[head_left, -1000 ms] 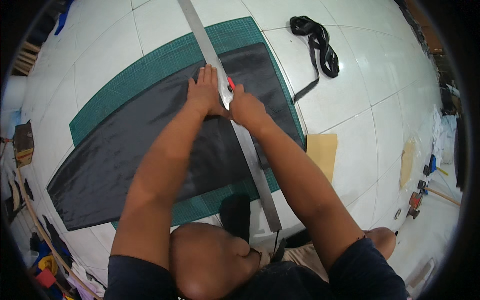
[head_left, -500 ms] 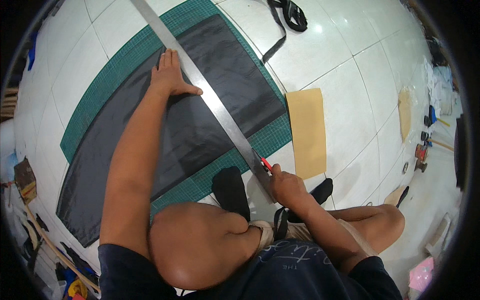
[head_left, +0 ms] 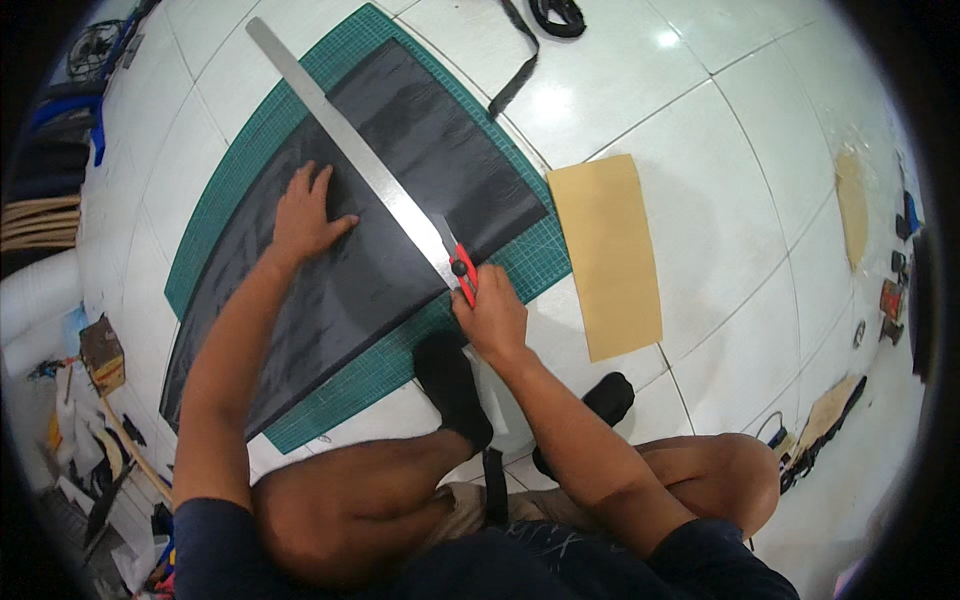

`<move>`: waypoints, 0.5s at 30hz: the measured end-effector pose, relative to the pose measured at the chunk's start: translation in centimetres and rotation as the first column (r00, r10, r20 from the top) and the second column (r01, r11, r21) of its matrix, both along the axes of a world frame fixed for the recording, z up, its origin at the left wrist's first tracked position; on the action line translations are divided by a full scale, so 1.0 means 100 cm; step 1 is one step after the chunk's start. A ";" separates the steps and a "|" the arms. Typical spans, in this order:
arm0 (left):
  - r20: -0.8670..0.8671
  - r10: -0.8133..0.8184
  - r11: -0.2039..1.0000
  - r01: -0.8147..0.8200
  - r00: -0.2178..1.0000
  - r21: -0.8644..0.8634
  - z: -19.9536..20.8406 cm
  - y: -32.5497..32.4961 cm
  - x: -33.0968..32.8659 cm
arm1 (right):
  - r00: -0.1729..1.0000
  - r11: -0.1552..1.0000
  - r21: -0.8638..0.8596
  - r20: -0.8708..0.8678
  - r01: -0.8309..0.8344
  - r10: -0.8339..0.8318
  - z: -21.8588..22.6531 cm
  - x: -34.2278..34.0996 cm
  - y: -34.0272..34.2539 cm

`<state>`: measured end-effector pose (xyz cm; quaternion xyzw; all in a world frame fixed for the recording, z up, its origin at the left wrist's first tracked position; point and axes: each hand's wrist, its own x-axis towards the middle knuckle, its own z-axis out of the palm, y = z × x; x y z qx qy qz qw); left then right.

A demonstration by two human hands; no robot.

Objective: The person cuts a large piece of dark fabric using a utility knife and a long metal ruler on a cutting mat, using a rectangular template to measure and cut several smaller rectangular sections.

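A black glossy sheet [head_left: 435, 120], like vinyl or leather, lies on a green gridded cutting mat [head_left: 530, 255] on the floor. Across the sheet runs a long steel ruler [head_left: 360, 160], slanting from the far left toward me. My left hand [head_left: 305, 220] rests on the sheet left of the ruler, fingers spread and holding nothing. In my right hand [head_left: 495, 315] is a red cutter knife [head_left: 467, 258] with a black knob. Its blade points away from me, over the ruler's near end. Whether the right fingers also grip the ruler I cannot tell.
Right of the mat lies a tan rectangular card [head_left: 605, 260] on white floor tiles. A black strap [head_left: 515, 75] trails beyond the mat's far edge. My black-socked foot [head_left: 450, 390] touches the mat's near side. Assorted items [head_left: 100, 355] lie along the left wall.
My left hand has come off the ruler and moved nearer onto the sheet. My right hand with the cutter knife has moved away from me and left, now over the sheet's near edge.
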<state>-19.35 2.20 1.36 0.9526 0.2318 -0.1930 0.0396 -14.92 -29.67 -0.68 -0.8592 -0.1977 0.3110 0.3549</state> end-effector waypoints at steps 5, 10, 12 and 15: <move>-0.017 0.105 0.994 -0.105 0.994 -0.009 0.016 -0.042 -0.056 | 0.960 0.995 -0.017 0.260 -0.101 0.102 -0.006 -0.021 -0.008; -0.188 0.211 0.971 -0.227 0.959 -0.069 0.044 -0.056 -0.086 | 0.931 0.987 -0.009 0.328 -0.163 0.157 -0.018 -0.002 -0.020; -0.236 0.187 0.973 -0.213 0.954 -0.089 0.048 -0.053 -0.093 | 0.958 0.985 -0.075 0.231 -0.154 0.167 -0.018 0.001 -0.018; -0.181 0.308 0.945 -0.322 0.934 -0.052 0.042 -0.032 -0.105 | 0.941 0.981 -0.065 0.276 -0.183 0.194 -0.011 -0.005 -0.012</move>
